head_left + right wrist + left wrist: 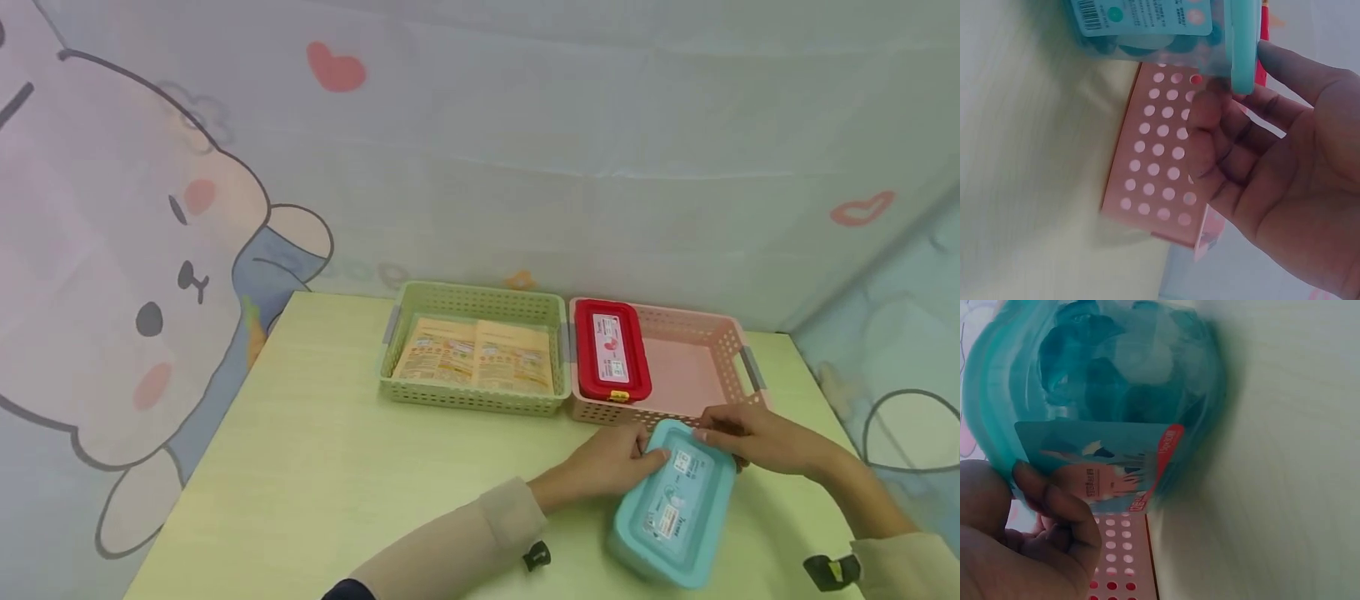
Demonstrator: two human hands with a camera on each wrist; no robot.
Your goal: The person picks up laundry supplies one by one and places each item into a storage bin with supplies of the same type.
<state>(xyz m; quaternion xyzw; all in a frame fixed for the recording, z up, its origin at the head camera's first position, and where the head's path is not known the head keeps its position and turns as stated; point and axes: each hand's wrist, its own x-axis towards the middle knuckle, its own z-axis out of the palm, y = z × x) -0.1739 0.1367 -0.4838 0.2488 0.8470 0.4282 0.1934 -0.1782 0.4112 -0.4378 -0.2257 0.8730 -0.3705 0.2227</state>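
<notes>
A teal-lidded plastic box is tilted in front of the pink basket, its lid facing up. My left hand grips the lid's left edge, thumb on top; the left wrist view shows its curled fingers beside a printed label on the clear teal side. At the far right corner my right hand pinches the lid rim, thumb above and fingers curled below. Teal pieces show through the wall of the box; their kind cannot be made out.
Behind stands a pink basket with a red-lidded box at its left side. To its left, a green basket holds two flat printed packets. All rest on a pale yellow-green table before a printed cloth backdrop.
</notes>
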